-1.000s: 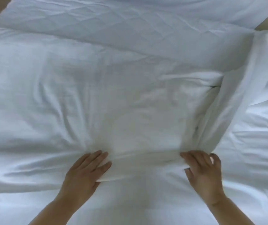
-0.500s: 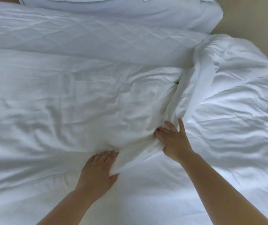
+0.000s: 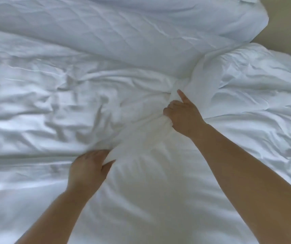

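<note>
We grip a fold of the white sheet (image 3: 137, 138), rumpled across the bed (image 3: 106, 37), left hand (image 3: 88, 167) pinching its near end and right hand (image 3: 183, 117) clamped on the far end (index finger straight, the other fingers (image 3: 170, 110) curled into cloth), presumably to pull it taut.

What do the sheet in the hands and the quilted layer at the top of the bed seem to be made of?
The sheet: thin woven cloth, probably cotton or a blend, matte white; it bunches into fine creases where the left hand and right hand grip it. The quilted layer: padded fabric, matte white; stitched diamond lines show, filling unknown.
</note>
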Available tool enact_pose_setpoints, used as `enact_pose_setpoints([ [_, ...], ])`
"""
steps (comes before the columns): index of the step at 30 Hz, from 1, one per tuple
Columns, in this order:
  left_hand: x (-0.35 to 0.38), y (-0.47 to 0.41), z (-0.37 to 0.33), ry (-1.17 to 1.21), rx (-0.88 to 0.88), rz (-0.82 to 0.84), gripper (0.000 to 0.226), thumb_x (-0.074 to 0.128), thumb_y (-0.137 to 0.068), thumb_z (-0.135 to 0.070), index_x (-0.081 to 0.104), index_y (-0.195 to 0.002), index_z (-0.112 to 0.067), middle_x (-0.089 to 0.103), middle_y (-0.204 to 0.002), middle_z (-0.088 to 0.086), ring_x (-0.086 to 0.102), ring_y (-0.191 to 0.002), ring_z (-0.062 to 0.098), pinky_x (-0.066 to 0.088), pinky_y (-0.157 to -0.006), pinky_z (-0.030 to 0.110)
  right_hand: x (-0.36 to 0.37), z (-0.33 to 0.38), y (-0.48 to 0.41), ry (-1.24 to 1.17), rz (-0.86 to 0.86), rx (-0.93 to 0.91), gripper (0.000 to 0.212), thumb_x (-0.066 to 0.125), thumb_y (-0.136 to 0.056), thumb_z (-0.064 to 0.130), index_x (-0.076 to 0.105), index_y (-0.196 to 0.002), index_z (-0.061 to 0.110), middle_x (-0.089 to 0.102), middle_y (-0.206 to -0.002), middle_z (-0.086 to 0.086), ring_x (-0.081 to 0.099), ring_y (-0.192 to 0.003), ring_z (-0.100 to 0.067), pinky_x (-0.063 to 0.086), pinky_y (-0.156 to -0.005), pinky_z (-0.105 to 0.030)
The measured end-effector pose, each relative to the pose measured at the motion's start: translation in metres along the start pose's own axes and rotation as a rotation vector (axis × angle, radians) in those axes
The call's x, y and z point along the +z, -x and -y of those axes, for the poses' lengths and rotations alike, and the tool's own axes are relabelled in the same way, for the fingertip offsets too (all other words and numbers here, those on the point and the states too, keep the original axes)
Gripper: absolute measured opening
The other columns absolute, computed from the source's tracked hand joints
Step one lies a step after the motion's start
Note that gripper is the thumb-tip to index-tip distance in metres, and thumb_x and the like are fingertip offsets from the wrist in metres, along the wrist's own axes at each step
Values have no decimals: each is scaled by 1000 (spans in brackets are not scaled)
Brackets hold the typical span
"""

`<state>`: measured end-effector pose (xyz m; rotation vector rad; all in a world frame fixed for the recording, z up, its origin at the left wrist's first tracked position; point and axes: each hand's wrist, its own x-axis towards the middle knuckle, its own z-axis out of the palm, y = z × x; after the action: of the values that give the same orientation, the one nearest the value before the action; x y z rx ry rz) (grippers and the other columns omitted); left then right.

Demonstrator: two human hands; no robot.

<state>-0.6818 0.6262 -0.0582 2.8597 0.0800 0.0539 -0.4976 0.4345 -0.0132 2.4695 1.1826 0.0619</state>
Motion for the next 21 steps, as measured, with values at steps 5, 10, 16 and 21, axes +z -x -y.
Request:
enact_pose_setpoints([
  [5,-37,28,-9,88,158,-283,35,45,-71,-24,74,-75,-7,72,-67,4,60,-70,14,43,-57,22,-15,-4,90,-205,-499,97,19,48,-49,1,61,-59,10,53,-52,-4,53,-46,-24,38,-76,-34],
  [10,4,78,-15,84,237,5,30,40,-62,-28,51,-90,-23,74,-83,2,70,-75,17,37,-75,23,27,75,195,-371,-141,205,29,42,-58,9,68,-69,16,63,-62,1,58,-56,-21,33,-69,-28],
  [16,30,66,-44,85,298,41,45,40,-75,-51,47,-108,-20,70,-102,6,46,-101,14,34,-87,27,31,82,185,-540,119,306,43,47,-61,38,71,-93,22,67,-80,9,66,-74,-14,46,-79,-22],
  [21,31,45,-97,177,346,186,54,32,-66,-54,48,-110,-28,71,-94,-13,67,-89,4,41,-83,16,5,53,172,-951,147,719,68,55,-87,43,27,-143,18,46,-134,3,45,-122,-17,30,-104,-27],
])
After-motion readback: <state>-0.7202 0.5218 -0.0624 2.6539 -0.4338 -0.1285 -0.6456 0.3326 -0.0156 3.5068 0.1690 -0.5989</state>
